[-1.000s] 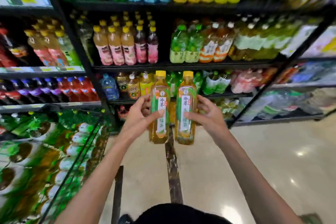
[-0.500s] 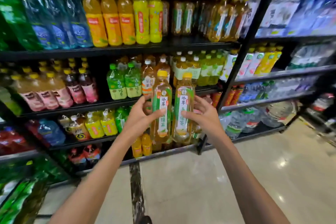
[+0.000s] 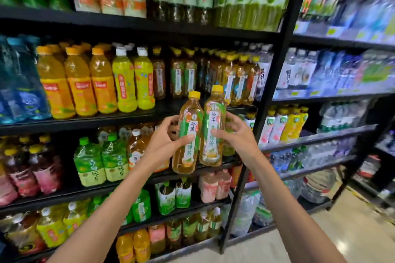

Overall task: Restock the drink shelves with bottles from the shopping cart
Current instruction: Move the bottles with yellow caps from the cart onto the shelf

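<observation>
I hold two green tea bottles with yellow caps upright and side by side in front of the drink shelves. My left hand [image 3: 165, 142] grips the left tea bottle [image 3: 188, 134] round its label. My right hand [image 3: 237, 136] grips the right tea bottle [image 3: 213, 126], which sits slightly higher. Behind them, on the black shelf [image 3: 237, 108], stands a row of matching tea bottles [image 3: 233, 79] with yellow caps. The shopping cart is out of view.
Black shelves packed with drinks fill the view: orange bottles [image 3: 79, 83], yellow-green bottles [image 3: 132, 79], green tea bottles [image 3: 102, 160] lower down. A black upright post [image 3: 265, 100] divides this rack from a rack of water bottles [image 3: 333, 70] at right. Pale floor [image 3: 352, 239] lies at bottom right.
The view has swung up and away from the cart to the shelves. Both hands have raised the two bottles higher, close to the shelf with the matching tea row.
</observation>
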